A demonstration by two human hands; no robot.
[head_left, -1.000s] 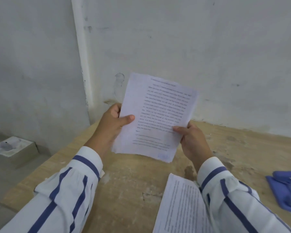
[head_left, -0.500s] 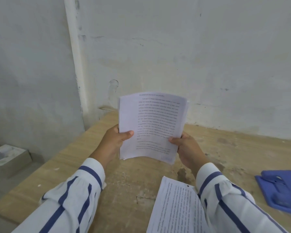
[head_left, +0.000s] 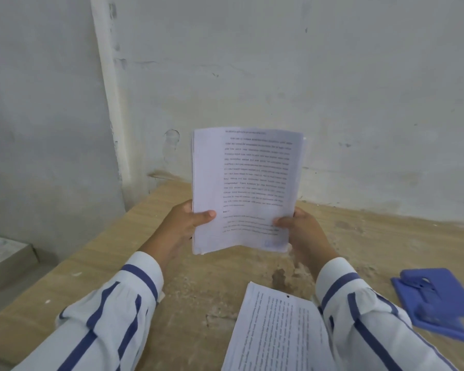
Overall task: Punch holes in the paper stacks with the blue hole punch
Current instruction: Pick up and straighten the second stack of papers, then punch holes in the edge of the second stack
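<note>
A printed paper stack (head_left: 248,188) stands upright in the air above the wooden table (head_left: 105,266), held from both sides. My left hand (head_left: 182,226) pinches its lower left edge and my right hand (head_left: 303,231) pinches its lower right edge. A second paper stack (head_left: 276,333) lies flat on the table near me, with one punched hole showing near its top edge. The blue hole punch (head_left: 434,301) rests on the table at the right, apart from both hands.
A white wall (head_left: 279,76) rises right behind the table, with a corner post at the left. A small box (head_left: 3,253) sits on the floor at the far left. The table's left edge runs diagonally below my left sleeve.
The held stack has been turned from tilted to upright and squared between both hands. The view has shifted so that more of the hole punch shows.
</note>
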